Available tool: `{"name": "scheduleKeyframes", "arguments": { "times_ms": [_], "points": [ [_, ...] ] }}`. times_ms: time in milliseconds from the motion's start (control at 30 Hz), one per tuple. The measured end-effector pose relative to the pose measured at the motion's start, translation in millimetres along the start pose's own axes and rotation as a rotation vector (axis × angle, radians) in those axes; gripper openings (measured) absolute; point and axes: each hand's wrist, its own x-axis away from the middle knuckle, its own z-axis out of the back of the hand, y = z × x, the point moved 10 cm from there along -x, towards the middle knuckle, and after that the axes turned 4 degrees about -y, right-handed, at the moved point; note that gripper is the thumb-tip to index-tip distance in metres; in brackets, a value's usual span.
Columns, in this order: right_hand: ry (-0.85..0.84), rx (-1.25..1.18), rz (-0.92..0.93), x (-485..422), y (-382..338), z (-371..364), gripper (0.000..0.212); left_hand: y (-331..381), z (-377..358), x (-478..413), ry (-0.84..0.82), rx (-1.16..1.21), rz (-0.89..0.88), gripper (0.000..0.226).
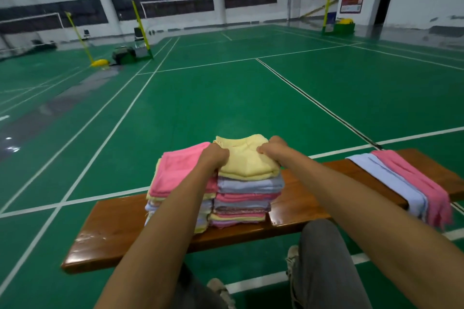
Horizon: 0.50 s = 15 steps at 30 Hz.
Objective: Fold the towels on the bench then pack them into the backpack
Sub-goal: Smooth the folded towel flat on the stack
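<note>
A folded yellow towel (244, 160) lies on top of a tall stack of folded towels (244, 202) on the brown wooden bench (120, 231). My left hand (216, 155) grips the yellow towel's left edge. My right hand (272, 149) grips its right edge. A second stack of folded towels topped with a pink towel (175, 170) stands just left of the first. At the bench's right end, unfolded pale blue (391, 180) and pink towels (414, 175) hang over the front edge. No backpack is in view.
The bench stands on a green court floor (226, 98) with white lines. My legs in grey trousers (324, 266) and shoes are under the bench's near side. Yellow net posts (140, 25) and green bins stand far off by the back wall.
</note>
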Motion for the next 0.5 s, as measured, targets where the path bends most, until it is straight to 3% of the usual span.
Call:
{"name": "scheduleKeyframes", "arguments": {
  "times_ms": [67, 133, 200, 267, 333, 433, 500],
  "points": [
    [0.028, 0.09, 0.008, 0, -5, 6, 0.046, 2, 0, -1, 0.026, -0.044, -0.002, 0.044],
    [0.025, 0.287, 0.035, 6, -7, 5, 0.046, -2, -7, -2, 0.037, -0.13, 0.034, 0.063],
    [0.064, 0.518, 0.074, 11, -5, 1, 0.059, 12, -9, 2, 0.126, -0.246, -0.037, 0.078],
    [0.181, 0.635, 0.161, 15, -11, 1, 0.071, 42, -8, 11, 0.253, -0.418, -0.213, 0.073],
    [0.279, 0.667, 0.343, 15, -26, -4, 0.071, 53, -28, 7, 0.174, -0.494, -0.306, 0.061],
    [0.056, 0.65, 0.383, 2, -17, -38, 0.069, 18, -68, -7, -0.041, -0.505, -0.217, 0.059],
    [-0.071, 0.624, 0.304, -8, 0, -59, 0.067, 8, -70, -10, -0.002, -0.533, -0.223, 0.06]
  ]
}}
